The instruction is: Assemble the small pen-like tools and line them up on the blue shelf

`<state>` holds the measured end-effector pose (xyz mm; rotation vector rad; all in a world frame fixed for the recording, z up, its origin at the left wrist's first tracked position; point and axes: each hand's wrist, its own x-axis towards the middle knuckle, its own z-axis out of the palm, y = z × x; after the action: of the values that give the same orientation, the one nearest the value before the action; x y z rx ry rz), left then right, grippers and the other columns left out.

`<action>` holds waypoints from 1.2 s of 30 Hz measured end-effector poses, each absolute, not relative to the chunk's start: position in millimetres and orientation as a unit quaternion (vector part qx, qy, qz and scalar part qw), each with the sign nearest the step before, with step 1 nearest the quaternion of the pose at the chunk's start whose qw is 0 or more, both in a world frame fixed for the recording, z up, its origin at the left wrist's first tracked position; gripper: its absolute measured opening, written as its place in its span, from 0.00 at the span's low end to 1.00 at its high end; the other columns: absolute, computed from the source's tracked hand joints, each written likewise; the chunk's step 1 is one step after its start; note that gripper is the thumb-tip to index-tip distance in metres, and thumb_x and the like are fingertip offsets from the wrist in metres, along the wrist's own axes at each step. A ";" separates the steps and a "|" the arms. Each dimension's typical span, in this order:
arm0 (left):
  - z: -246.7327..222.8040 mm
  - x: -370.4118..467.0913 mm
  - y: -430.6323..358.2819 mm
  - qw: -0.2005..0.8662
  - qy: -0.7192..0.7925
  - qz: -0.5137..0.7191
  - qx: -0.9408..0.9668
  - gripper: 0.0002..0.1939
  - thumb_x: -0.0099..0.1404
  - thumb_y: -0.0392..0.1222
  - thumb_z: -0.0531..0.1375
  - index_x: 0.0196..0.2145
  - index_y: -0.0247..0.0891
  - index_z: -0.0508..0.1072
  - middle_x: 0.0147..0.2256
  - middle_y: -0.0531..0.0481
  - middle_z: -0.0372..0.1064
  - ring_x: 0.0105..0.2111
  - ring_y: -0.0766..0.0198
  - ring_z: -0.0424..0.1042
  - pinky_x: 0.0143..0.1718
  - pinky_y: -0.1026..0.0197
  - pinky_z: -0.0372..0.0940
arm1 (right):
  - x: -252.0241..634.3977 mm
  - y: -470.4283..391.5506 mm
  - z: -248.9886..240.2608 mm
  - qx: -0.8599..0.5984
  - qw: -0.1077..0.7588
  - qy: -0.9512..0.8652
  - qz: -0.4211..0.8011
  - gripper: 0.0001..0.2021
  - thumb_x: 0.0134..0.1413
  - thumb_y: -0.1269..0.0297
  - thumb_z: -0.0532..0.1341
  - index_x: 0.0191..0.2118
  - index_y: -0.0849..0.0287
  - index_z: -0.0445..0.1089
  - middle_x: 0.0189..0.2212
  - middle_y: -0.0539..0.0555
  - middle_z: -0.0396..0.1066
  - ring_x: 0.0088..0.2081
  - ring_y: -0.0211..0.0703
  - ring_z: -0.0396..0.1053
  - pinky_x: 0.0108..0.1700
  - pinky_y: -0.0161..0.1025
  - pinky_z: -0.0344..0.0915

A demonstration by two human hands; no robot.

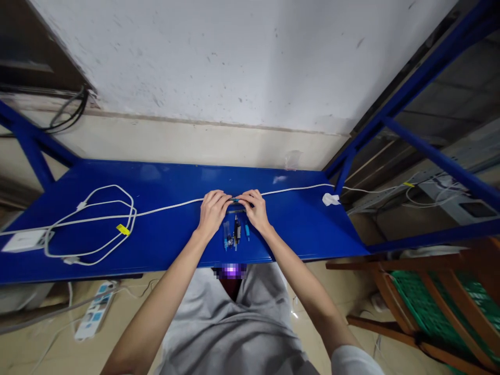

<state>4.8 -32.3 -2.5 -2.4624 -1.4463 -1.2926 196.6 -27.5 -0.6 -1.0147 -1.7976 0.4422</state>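
Your left hand (pixel 212 208) and right hand (pixel 254 207) meet fingertip to fingertip, both pinched closed on a small dark part (pixel 235 200) with a blue-green tinge, too small to make out further. It sits over the middle of the blue shelf (pixel 164 177), closer to its near edge than to the wall. Your wrists are bent down, knuckles up, forearms running in from the near edge and converging.

Just below your hands, by the near edge, lie a few slim pen-like pieces (pixel 234 234), some light blue, one dark. A thin white cable (pixel 172 207) runs along the glossy painted metal shelf, passing behind your hands, and coils in loose loops (pixel 91 224) toward the left end, marked there with a yellow tag (pixel 122 229).
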 end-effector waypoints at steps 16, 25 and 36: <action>7.4 7.2 -35.8 -0.025 -0.473 -0.385 -0.792 0.10 0.71 0.47 0.63 0.42 0.44 0.84 0.76 0.60 0.18 0.74 0.28 0.22 0.66 0.15 0.31 | 192.9 -30.1 1.5 -0.445 0.475 -0.726 0.220 0.15 0.73 0.54 0.55 0.39 0.56 0.74 0.37 0.55 0.76 0.41 0.46 0.72 0.46 0.41 0.65; 5.7 5.5 -34.2 -0.070 -0.490 -0.403 -0.770 0.10 0.70 0.48 0.64 0.42 0.45 0.84 0.76 0.61 0.18 0.73 0.27 0.19 0.65 0.14 0.35 | 195.3 -35.0 6.0 -0.398 0.431 -0.780 0.218 0.10 0.71 0.61 0.57 0.51 0.55 0.71 0.46 0.57 0.75 0.49 0.51 0.69 0.54 0.47 0.65; -3.6 3.6 -30.5 -0.013 -0.443 -0.416 -0.794 0.13 0.74 0.49 0.59 0.45 0.42 0.82 0.37 0.46 0.79 0.49 0.51 0.72 0.55 0.44 0.64 | 202.4 -33.0 5.7 -0.413 0.458 -0.758 0.213 0.11 0.72 0.57 0.58 0.44 0.54 0.76 0.41 0.55 0.77 0.44 0.49 0.70 0.51 0.46 0.64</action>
<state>3.6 -30.5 -3.6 -2.5161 -1.4030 -1.3189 202.4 -33.0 5.7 -1.0173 -1.8669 0.5250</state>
